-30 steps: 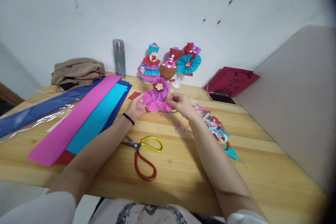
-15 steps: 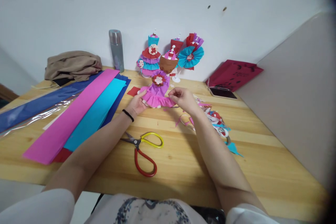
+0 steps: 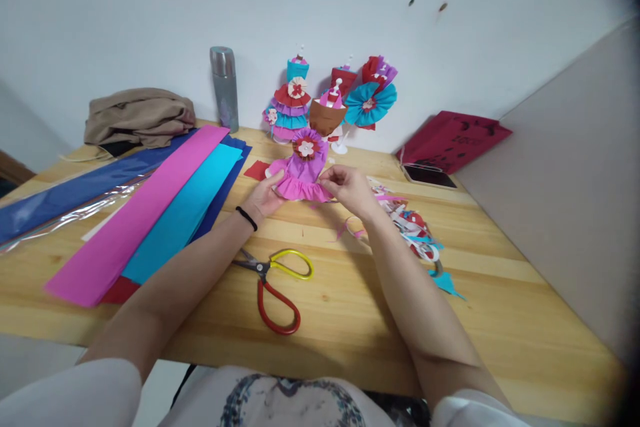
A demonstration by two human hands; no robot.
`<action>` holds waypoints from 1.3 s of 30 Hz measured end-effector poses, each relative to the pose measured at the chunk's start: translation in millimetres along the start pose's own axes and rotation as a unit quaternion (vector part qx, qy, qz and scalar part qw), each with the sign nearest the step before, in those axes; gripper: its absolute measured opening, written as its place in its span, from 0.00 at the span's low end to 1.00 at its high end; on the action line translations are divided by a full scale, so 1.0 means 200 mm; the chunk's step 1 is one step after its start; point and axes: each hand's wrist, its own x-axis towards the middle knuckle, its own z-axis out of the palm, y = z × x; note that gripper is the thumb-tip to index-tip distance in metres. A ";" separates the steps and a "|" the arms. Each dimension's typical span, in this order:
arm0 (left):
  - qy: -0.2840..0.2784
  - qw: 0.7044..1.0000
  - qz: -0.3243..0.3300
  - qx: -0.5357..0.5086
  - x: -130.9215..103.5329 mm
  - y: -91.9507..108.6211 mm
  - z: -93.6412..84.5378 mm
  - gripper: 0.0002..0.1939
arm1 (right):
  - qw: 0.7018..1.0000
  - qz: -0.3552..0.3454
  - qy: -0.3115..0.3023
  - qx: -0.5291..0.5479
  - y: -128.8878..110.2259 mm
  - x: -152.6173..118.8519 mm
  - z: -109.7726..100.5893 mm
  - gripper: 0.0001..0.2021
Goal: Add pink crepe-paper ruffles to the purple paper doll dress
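A small dress form wears a crepe-paper dress (image 3: 306, 170) with a brown top, a purple skirt with a flower, and a pink ruffled hem. My left hand (image 3: 266, 197) grips the hem at its left side, thumb on top. On the right side, the thumb and fingertips of my right hand (image 3: 350, 191) pinch the ruffle's edge. Behind stand more dressed forms, one with a tiered dress (image 3: 291, 107), another with a big turquoise paper flower (image 3: 370, 105). Scissors (image 3: 260, 268) with one yellow and one red handle lie partly spread nearer me.
Folded pink paper (image 3: 145, 213) and turquoise paper (image 3: 187, 213) lie at left, beside a brown cloth (image 3: 140, 117) and a flask (image 3: 224, 90). Paper scraps (image 3: 415, 230) spread beyond my right forearm. A dark red bag (image 3: 453, 141) and a phone (image 3: 429, 177) rest by the partition.
The view has shifted slightly, so the forms and bag appear a little further right. Both hands keep their places on the pink hem.
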 end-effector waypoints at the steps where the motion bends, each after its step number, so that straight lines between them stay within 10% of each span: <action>1: 0.004 1.000 -0.001 0.005 0.01 0.00 -0.01 0.14 | 1.000 0.001 -0.001 -0.004 0.00 0.00 0.00 0.07; 17: 0.004 1.000 -0.009 0.030 0.04 0.02 -0.08 0.06 | 0.967 -0.023 -0.013 -0.255 -0.06 -0.04 -0.01 0.07; 39: 0.004 1.000 -0.022 0.014 0.04 0.03 -0.06 0.08 | 0.944 -0.054 -0.025 -0.325 -0.04 -0.04 0.03 0.06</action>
